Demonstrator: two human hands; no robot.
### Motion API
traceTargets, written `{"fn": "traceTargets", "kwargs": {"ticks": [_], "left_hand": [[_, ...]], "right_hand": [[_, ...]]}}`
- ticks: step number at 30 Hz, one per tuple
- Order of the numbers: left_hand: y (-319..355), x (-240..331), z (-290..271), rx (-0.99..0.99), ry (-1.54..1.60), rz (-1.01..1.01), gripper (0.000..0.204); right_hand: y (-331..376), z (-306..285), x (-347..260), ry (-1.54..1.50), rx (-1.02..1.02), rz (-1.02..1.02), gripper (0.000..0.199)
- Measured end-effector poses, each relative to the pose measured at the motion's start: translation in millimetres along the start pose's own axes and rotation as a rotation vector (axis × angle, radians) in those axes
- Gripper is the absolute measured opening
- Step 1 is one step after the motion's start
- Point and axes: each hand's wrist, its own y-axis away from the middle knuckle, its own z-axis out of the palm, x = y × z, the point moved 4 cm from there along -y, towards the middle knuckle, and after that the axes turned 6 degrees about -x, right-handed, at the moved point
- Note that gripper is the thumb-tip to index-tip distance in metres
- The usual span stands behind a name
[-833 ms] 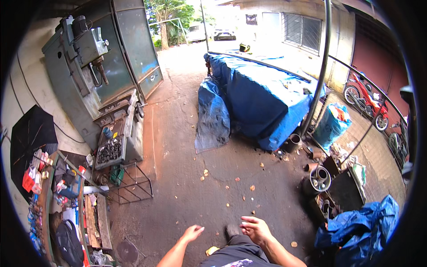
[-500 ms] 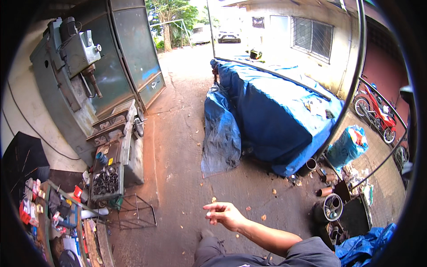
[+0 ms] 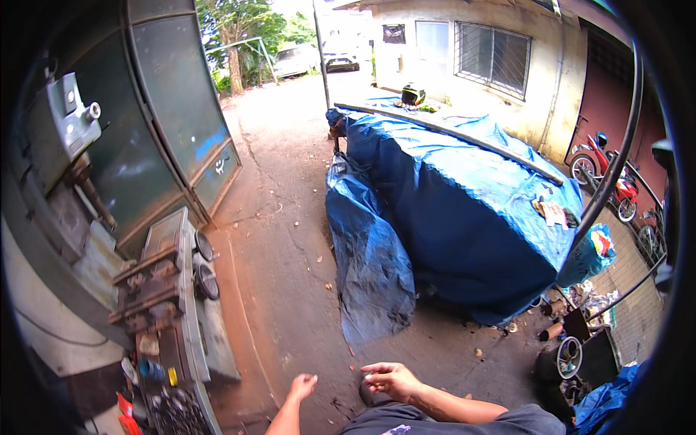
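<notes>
My left hand [image 3: 302, 386] hangs low over the concrete ground, fingers loosely curled, holding nothing. My right hand [image 3: 390, 378] is just to its right, above my dark-clothed leg, fingers bent inward and apart, also with nothing in it. Both hands are near the lower edge of the view. Ahead of them a loose fold of blue tarpaulin [image 3: 370, 268] drapes to the ground from a large tarp-covered load [image 3: 464, 203].
A grey machine [image 3: 167, 290] with wheels and tools stands at the left, by green metal doors [image 3: 174, 123]. A long pole [image 3: 449, 134] lies on the tarp. Cans and a small wheel [image 3: 569, 355] clutter the right. A red motorcycle [image 3: 609, 174] is parked by the building.
The view has swung up and forward toward the tarp-covered load. My left hand has come back into view beside my right hand, both lower in the picture.
</notes>
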Motion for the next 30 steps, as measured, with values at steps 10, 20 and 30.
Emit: {"fn": "traceTargets", "kwargs": {"ticks": [10,20,30], "left_hand": [[-291.8,102.0,-208.3,-0.019,0.192,-0.014,0.034],[-339.0,6.2,-382.2,0.008,0.29,-0.735,0.043],[-738.9,182.3,-591.3,-0.138,-0.085,-0.196,0.044]], "right_hand": [[-350.2,49.1,-202.4,0.012,-0.035,0.007,0.031],[-684.4,172.7,-394.3,0.265,-0.425,-0.027,0.038],[-919.8,158.5,-557.6,0.122,-0.047,0.029,0.034]]}}
